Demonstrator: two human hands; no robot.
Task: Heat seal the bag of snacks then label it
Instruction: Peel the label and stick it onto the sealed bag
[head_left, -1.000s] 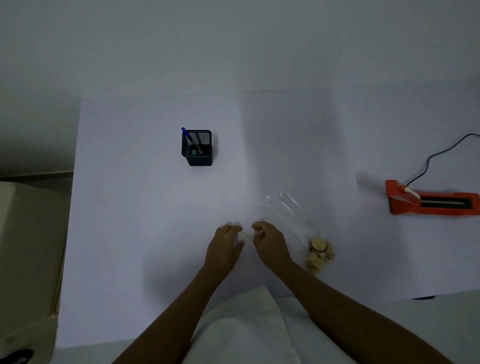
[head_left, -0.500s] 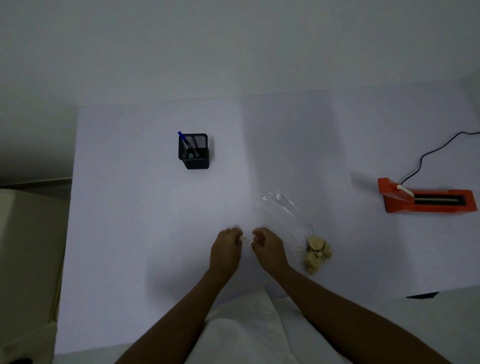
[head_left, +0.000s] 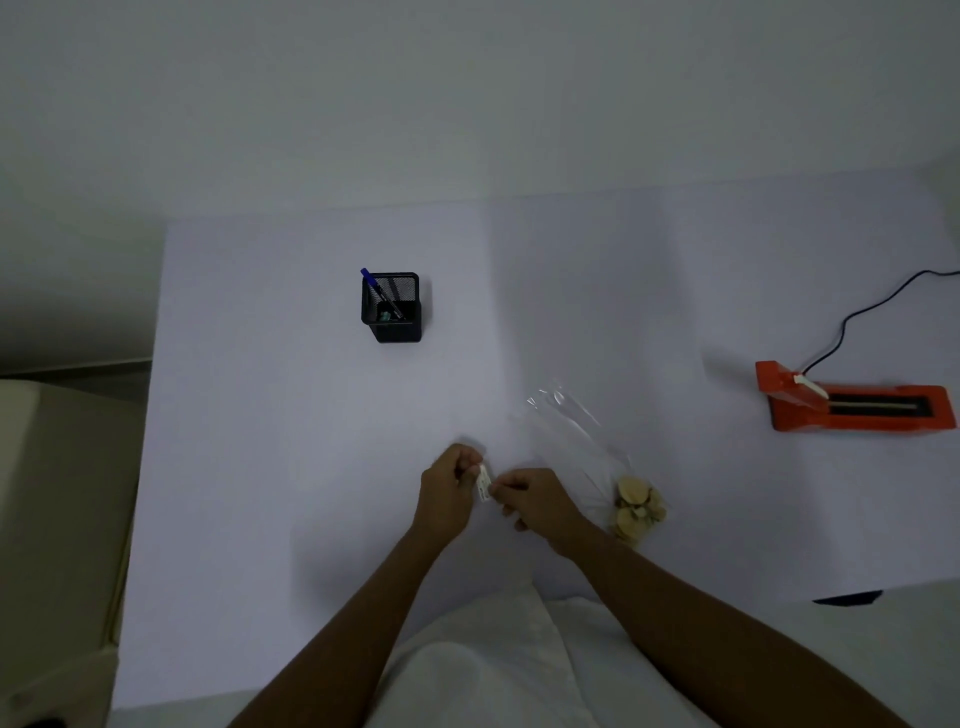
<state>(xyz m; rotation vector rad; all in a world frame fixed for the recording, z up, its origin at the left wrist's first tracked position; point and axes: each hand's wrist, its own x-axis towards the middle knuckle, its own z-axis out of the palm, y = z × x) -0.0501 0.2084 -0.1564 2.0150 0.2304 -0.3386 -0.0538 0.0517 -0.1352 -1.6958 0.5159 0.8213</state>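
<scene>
Two of your hands are meeting over the table (head_left: 260, 467): past the black pen holder (head_left: 393, 307), your left hand (head_left: 448, 488) and right hand (head_left: 535, 499) are both pinching a small white label (head_left: 484, 482), fingers clenched on it; the clear snack bag (head_left: 597, 467) is lying just beside your right hand, the orange heat sealer (head_left: 852, 402) well apart.

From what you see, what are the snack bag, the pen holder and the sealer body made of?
Snack bag: thin clear plastic film, glossy; the table shows through and creases catch highlights.
Pen holder: black wire mesh, probably metal, matte; a fine grid shows on its inner wall.
Sealer: orange body, smooth and evenly coloured; moulded plastic or painted metal, the look leaves it open.
</scene>
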